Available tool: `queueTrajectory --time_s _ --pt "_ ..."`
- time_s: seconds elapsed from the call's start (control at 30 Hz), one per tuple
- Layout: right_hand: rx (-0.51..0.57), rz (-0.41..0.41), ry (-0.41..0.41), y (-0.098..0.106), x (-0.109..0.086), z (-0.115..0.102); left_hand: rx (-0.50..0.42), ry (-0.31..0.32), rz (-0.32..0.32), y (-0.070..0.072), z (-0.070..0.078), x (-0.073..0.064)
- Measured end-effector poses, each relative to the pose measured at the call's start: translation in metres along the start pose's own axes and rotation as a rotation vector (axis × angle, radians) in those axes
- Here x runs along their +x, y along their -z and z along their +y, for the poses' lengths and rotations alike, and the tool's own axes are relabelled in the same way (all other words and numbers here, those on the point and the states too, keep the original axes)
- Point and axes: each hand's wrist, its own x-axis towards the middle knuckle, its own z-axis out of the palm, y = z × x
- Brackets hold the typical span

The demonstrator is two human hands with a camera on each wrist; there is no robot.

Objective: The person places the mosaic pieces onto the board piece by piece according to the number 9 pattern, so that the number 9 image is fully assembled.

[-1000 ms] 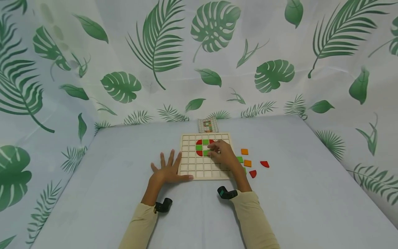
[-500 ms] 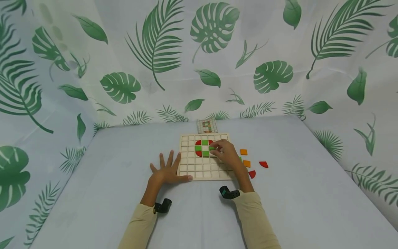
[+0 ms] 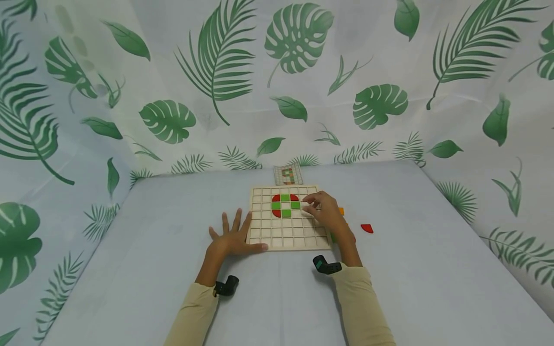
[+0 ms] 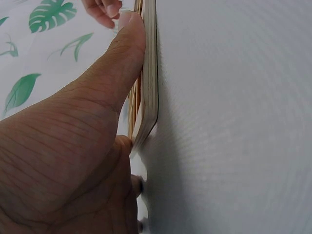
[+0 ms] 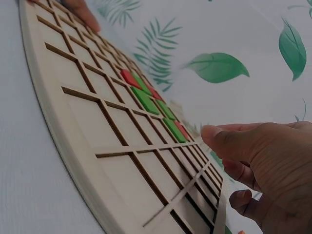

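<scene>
The gridded board (image 3: 277,233) lies on the table (image 3: 151,269), partly beneath the right grip (image 3: 325,211), whose thumb and forefinger stand slightly apart just right of the inset green squares (image 3: 295,205) and red quarter-rounds (image 3: 294,197). The left grip (image 3: 233,239) spreads wide, thumb on the board's near edge.

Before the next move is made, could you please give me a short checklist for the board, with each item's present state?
1. Board steadied: ok; the left hand has its thumb on the near edge, by the left corner.
2. Right hand free: ok; no piece shows between its fingers.
3. Green pieces in cells: ok; four, each in its own.
4. Red corners complete: not ok; three are in, and the near right cell is bare.
5. Loose red piece available: ok; it lies right of the board.
6. Match with the pattern card: cannot tell; its print is too small.
</scene>
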Motion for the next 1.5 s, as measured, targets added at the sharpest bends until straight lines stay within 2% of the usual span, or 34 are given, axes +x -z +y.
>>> queueTrajectory --time_s 0.23,0.53,0.73,0.97,1.1,1.27,1.4,1.5 --pt "-0.037 0.014 -0.118 0.01 -0.003 0.006 -0.005 -0.001 -0.006 0.0 0.0 0.002" --pt "-0.045 0.042 -0.136 0.025 -0.007 0.022 -0.021 -0.004 0.01 -0.006 -0.006 0.005" --pt "-0.06 0.037 -0.194 0.032 -0.012 0.03 -0.002 0.01 -0.013 -0.007 -0.006 0.006" --pt "-0.082 0.022 -0.299 0.041 -0.018 0.04 -0.008 0.007 -0.024 -0.003 -0.002 0.003" --pt "-0.101 0.016 -0.327 0.045 -0.019 0.043 -0.003 0.021 -0.041 -0.003 -0.003 0.004" --pt "-0.107 0.001 -0.372 0.047 -0.02 0.044 -0.006 0.009 -0.006 -0.004 -0.004 0.004" --pt "-0.117 -0.011 -0.376 0.05 -0.022 0.045 -0.006 0.02 -0.005 -0.005 -0.004 0.005" --pt "-0.131 -0.018 -0.387 0.051 -0.024 0.046 -0.015 0.005 -0.002 -0.004 -0.003 0.005"
